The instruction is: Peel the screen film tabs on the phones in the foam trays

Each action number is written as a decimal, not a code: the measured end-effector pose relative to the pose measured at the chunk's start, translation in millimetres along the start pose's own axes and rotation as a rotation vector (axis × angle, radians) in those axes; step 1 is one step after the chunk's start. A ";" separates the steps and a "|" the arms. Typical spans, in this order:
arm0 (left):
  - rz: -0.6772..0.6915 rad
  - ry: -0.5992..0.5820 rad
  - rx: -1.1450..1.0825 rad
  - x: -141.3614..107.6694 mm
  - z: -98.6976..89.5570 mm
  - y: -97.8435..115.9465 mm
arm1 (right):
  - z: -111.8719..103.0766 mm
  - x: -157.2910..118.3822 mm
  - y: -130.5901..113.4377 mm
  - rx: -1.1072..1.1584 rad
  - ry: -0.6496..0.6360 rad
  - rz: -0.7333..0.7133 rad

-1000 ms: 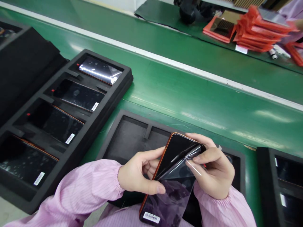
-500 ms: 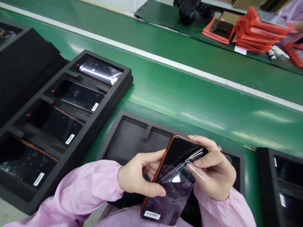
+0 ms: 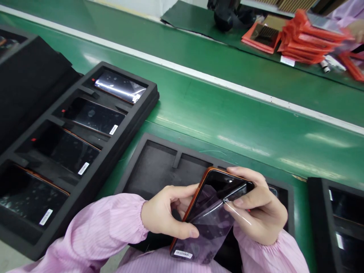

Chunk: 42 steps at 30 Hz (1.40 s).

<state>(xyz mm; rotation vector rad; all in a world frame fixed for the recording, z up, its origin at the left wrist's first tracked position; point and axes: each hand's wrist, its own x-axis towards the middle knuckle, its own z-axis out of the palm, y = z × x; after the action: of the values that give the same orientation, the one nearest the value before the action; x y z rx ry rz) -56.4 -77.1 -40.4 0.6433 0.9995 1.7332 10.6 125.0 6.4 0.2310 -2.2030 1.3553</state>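
An orange-edged smartphone (image 3: pixel 196 197) is tilted up over a black foam tray (image 3: pixel 153 167), its dark screen facing me. My left hand (image 3: pixel 170 212) grips its left edge, thumb on the front and fingers behind. Clear protective film (image 3: pixel 207 227) covers the lower screen and is lifted and creased near the upper right. My right hand (image 3: pixel 258 204) pinches that film between thumb and a finger, while its index finger lies along the phone's top edge. A white barcode label (image 3: pixel 183 254) sits at the bottom of the film.
At left, a black foam tray (image 3: pixel 113 151) holds several film-covered phones. Another tray (image 3: pixel 318 212) with phones stands at right. Across the green bench (image 3: pixel 227 121), red pouches (image 3: pixel 309 38) are stacked beside another person's hand (image 3: pixel 356 30).
The phone's top has shifted slightly down and to the right, along with my right hand. My left hand keeps its hold, and the film stays pinched.
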 end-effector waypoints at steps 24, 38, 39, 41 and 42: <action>-0.074 -0.047 -0.187 0.6 -1.3 0.7 | 4.8 -5.1 0.6 0.097 0.024 0.147; -0.178 0.171 -0.194 3.2 8.3 7.2 | -5.1 -6.0 -1.4 -0.184 -0.098 0.247; -0.192 0.211 -0.167 1.1 11.0 7.3 | -7.6 -11.8 -5.2 -0.222 -0.081 0.274; -0.263 0.377 -0.102 -4.1 13.7 7.1 | -14.9 -28.7 -13.1 -0.280 -0.086 0.320; -0.300 0.447 -0.049 -6.2 13.3 7.2 | -20.0 -39.8 -17.1 -0.311 -0.103 0.332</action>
<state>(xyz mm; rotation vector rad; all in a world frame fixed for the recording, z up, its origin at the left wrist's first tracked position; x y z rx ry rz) -47.2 -79.8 -27.2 0.0598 1.2800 1.6554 58.1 128.9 5.6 -0.1925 -2.5861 1.1574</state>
